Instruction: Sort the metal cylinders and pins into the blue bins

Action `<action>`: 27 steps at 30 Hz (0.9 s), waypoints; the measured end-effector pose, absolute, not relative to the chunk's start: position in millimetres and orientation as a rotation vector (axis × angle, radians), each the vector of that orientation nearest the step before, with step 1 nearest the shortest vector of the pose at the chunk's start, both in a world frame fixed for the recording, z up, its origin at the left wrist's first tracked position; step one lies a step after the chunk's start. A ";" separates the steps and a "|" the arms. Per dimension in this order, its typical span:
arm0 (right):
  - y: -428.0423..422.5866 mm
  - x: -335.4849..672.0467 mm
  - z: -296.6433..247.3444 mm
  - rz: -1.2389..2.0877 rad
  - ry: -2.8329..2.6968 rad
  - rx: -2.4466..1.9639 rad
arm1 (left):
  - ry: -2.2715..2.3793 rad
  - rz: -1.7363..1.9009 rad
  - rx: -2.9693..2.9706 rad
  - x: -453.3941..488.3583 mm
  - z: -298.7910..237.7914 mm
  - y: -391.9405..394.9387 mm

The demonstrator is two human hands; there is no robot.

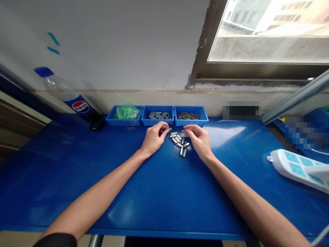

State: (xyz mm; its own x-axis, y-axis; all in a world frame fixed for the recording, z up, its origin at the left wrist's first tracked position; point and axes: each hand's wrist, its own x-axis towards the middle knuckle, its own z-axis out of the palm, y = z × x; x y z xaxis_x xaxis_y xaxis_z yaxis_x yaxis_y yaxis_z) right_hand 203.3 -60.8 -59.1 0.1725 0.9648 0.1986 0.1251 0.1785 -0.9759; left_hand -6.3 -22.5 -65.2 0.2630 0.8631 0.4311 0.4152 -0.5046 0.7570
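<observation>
My left hand (155,138) is closed in a pinch, with a short grey metal cylinder (169,129) at its fingertips. Opposite it, my right hand (197,137) has thumb and fingers drawn together; whatever is between them is too small to make out. Several shiny short metal cylinders (178,139) lie loosely on the blue table (144,199) between both hands. Just behind stand three blue bins. Clear and green plastic bags (127,112) fill the left one, more grey metal cylinders (159,115) lie in the middle one, and thin brass-and-dark pins or screws (189,116) in the right one.
A cola bottle (81,105) leans in view at the back left. At the right edge lies a white power strip (295,168) with a plug in it. A wall (123,51) and a window (267,48) bound the back; a metal post (295,96) rises at right.
</observation>
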 end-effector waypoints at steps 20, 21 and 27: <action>-59.3 205.3 -61.8 0.907 -1.323 -1.206 | 1.041 1.462 2.028 -14.7 -47.4 -11.7; -59.3 205.4 -61.6 0.904 -1.324 -1.207 | 0.981 1.373 2.147 -14.5 -48.8 -13.7; -59.1 205.8 -60.8 0.908 -1.329 -1.211 | 0.630 0.908 2.533 -11.0 -63.7 -17.8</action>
State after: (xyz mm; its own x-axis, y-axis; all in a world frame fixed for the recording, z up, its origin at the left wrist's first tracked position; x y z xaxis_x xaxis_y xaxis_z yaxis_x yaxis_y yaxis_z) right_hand 205.8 -59.1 -60.8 0.0869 0.9742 0.2084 0.1599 0.1928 -0.9681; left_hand -11.0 -17.8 -63.7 0.6912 0.5245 0.4971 0.2821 -0.8292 0.4826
